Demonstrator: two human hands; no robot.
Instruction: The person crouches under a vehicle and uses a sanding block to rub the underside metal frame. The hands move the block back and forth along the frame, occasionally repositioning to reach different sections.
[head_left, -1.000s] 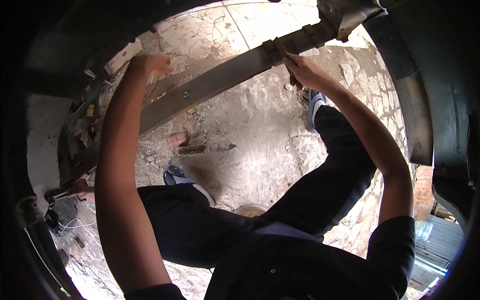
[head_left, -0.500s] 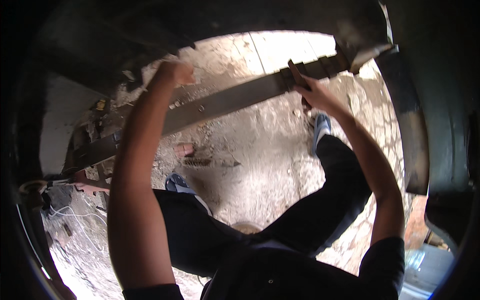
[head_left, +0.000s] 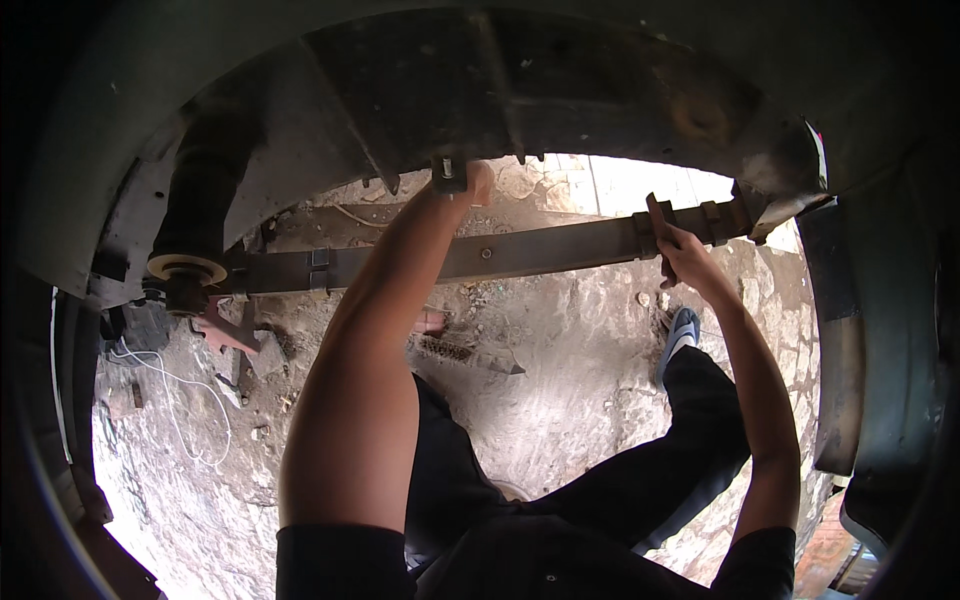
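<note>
A long leaf spring (head_left: 555,250) crosses in front of me, with metal clips around it. My right hand (head_left: 688,260) grips a short, dark flat metal bar (head_left: 658,222) that stands across the spring near its right end. Farther left, my left hand (head_left: 482,183) is raised beyond the spring, at the lower edge of the dark wheel arch. Its fingers look curled, and a small dark bracket (head_left: 448,174) covers part of the wrist. Whatever those fingers hold, if anything, is hidden.
The dark wheel arch (head_left: 400,90) hangs low overhead. A black cylindrical damper (head_left: 205,190) comes down at left. On the rough ground lie a white cord (head_left: 165,375), a reddish metal stand (head_left: 225,330), a brick piece (head_left: 430,321) and a wire brush (head_left: 455,352).
My view has shifted, showing more of the arch and the damper. The left hand has moved right, to beside the bracket. The right hand keeps its grip on the flat bar.
</note>
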